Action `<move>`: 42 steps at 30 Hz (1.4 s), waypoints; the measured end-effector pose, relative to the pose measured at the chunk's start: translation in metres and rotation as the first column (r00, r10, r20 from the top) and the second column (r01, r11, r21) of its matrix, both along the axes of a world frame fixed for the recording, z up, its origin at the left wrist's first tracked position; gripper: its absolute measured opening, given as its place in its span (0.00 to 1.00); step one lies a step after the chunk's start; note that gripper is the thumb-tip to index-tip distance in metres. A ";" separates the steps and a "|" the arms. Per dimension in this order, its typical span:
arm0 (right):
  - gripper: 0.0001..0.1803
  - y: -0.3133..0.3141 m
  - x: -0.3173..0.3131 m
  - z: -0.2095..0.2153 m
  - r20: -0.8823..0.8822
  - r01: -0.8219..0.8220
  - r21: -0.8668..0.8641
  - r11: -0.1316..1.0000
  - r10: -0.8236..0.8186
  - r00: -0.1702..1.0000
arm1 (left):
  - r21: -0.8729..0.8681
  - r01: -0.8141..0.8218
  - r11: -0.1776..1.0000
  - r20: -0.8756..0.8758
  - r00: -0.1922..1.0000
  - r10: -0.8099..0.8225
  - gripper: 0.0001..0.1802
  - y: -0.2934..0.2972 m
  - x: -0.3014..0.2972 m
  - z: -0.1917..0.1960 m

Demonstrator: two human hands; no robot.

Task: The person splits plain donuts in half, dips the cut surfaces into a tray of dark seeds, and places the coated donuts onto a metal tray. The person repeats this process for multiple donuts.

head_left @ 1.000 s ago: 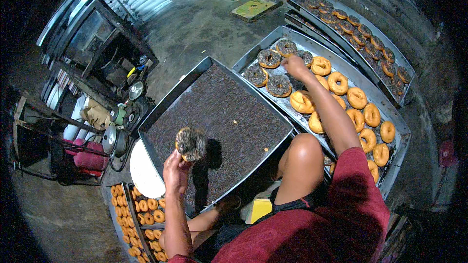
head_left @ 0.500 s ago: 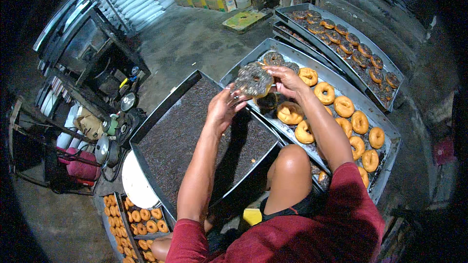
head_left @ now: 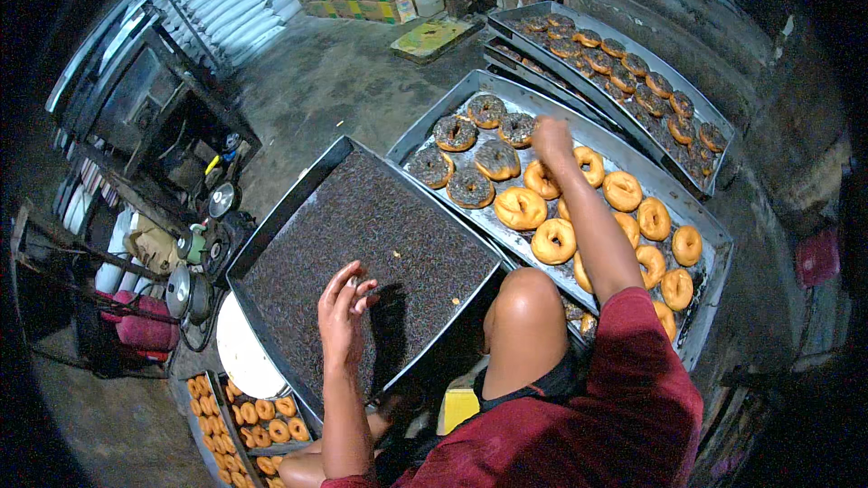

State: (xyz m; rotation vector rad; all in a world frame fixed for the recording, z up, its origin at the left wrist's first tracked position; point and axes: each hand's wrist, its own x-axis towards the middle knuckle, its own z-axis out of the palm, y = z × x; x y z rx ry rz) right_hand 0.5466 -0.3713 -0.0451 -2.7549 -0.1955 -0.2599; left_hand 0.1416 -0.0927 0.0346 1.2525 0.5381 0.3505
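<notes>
Your left hand (head_left: 342,305) hovers with loose, spread fingers, holding nothing, over the near corner of the wide dark metal tray filled with chocolate sprinkles (head_left: 362,235). Your right hand (head_left: 551,138) reaches out at about one o'clock from your bare knee (head_left: 524,294), over the long grey metal tray of ring doughnuts (head_left: 719,244); it is blurred, so you cannot tell whether it grips anything. Just at nine o'clock of that hand lie the five chocolate-sprinkled doughnuts (head_left: 475,163), bunched at the far left end of the tray. The plain golden doughnuts (head_left: 624,190) fill the rest of it, toward four o'clock. A second metal tray of coated doughnuts (head_left: 633,68) sits beyond, at twelve o'clock. A small tray of plain doughnuts (head_left: 249,420) lies on the floor at seven o'clock.
</notes>
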 end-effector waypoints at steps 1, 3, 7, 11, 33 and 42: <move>0.20 -0.012 0.004 0.005 -0.028 0.065 -0.051 0.997 -0.067 0.997 | -0.026 -0.018 0.999 0.019 1.000 0.019 0.20 0.004 -0.006 -0.007; 0.24 -0.040 0.015 0.006 -0.088 0.203 -0.100 0.974 -0.212 0.973 | -0.060 -0.053 0.997 0.018 0.998 0.055 0.18 0.003 -0.013 -0.012; 0.22 -0.042 0.019 0.013 -0.230 0.333 -0.030 0.942 -0.331 0.915 | -0.078 -0.056 0.995 0.025 0.998 0.058 0.19 0.009 -0.030 -0.029; 0.19 -0.069 0.021 0.037 -0.218 0.330 0.187 0.925 -0.288 0.933 | -0.127 -0.094 0.987 0.099 0.989 0.107 0.19 0.017 -0.047 -0.033; 0.29 -0.021 -0.042 0.045 -0.329 -0.285 -0.332 0.899 0.173 0.928 | -0.592 0.369 0.717 0.583 0.810 0.064 0.38 0.013 -0.040 -0.007; 0.35 0.240 -0.311 0.163 0.223 -0.914 0.328 0.240 0.920 0.322 | -0.412 -0.187 0.892 0.556 0.724 0.409 0.24 0.043 -0.044 -0.019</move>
